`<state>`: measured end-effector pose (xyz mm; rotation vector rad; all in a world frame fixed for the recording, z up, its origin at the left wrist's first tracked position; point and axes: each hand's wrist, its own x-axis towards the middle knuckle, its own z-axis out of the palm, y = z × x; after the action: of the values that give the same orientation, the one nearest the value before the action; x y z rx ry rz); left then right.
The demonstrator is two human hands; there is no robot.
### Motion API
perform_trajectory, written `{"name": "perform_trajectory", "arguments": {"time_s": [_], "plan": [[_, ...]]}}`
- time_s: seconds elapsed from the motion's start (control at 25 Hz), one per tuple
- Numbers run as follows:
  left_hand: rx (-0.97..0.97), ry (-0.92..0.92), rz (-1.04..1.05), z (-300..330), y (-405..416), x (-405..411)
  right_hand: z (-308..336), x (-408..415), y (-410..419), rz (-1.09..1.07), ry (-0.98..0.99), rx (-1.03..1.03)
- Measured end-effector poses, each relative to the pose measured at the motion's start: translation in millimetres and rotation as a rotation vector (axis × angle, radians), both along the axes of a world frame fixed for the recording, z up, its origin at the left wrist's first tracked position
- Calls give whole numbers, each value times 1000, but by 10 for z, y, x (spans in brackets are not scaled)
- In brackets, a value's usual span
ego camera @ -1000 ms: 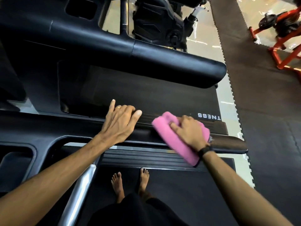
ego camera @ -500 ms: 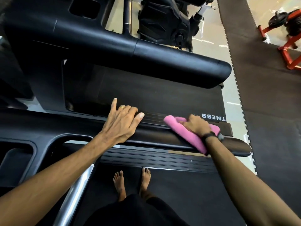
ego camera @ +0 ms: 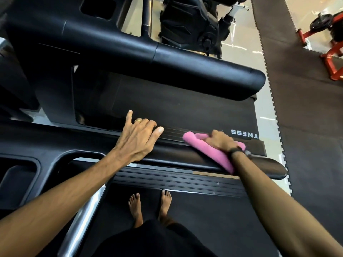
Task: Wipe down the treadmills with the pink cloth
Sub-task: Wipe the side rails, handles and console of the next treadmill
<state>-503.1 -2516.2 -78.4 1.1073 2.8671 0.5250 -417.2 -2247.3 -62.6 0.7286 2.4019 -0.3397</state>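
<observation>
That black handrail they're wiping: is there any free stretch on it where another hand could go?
Yes: the stretch of handrail between the left hand and the pink cloth is bare, and so is its rounded end past the right hand. It is crowded where the right hand grips the cloth draped over the rail. The neighbouring treadmill's belt is bare too.

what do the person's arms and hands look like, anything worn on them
Both forearms are bare, with no sleeves in view. The left hand wears a thin gold ring on one finger. The right hand has a slim black wristband at the wrist. No gloves.
</observation>
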Motion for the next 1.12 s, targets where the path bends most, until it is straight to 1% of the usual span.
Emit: {"name": "perform_trajectory", "arguments": {"time_s": [0.04,0.08,0.12,0.16,0.24,0.28,0.32,0.36,0.4,0.44,0.48,0.52,0.56,0.6,0.68,0.72,0.8,0.84,0.88,0.92,0.96,1.0,1.12], "plan": [[7,1,-2,5,4,5,-18,-145,-131,10,-79,-37],[18,11,-9,1,12,11,-34,-275,-284,22,-101,-58],[30,30,-26,-10,14,14,-52,-380,-423,51,-69,-85],[37,50,-44,-23,4,15,-56,-368,-529,130,31,-100],[32,53,-30,-35,-2,0,7,47,-563,319,387,-86],[23,37,-10,-36,4,-4,43,274,-424,354,520,-110],[18,20,2,-31,12,-1,73,449,-214,367,561,-135],[20,11,9,-28,12,5,63,522,28,334,515,-118],[25,13,10,-20,14,10,41,512,212,241,396,-52],[29,18,8,-13,12,12,31,429,290,128,230,-1],[28,17,3,-6,5,13,9,258,275,31,74,2],[27,13,-1,-5,0,11,5,66,158,-9,-38,-13],[31,12,-3,-8,1,15,-12,-95,-18,18,-87,-40],[38,20,-4,-14,3,14,-53,-244,-204,59,-95,-85],[38,37,-21,-26,3,12,-154,-458,-525,94,-17,-161],[29,41,-23,-34,2,7,-194,-453,-616,137,68,-148],[9,28,-22,-44,-3,4,-150,-123,-640,301,376,-84],[6,22,-23,-43,-7,10,-80,94,-561,356,526,-97],[8,13,-26,-42,-13,16,-26,297,-415,387,607,-112],[9,2,-28,-35,-18,17,5,480,-239,402,633,-105],[8,-7,-31,-26,-21,17,31,601,-48,371,611,-75],[5,-7,-35,-19,-20,17,43,651,145,283,551,-35],[-2,3,-58,-5,-7,30,-12,426,372,39,238,125]]}}
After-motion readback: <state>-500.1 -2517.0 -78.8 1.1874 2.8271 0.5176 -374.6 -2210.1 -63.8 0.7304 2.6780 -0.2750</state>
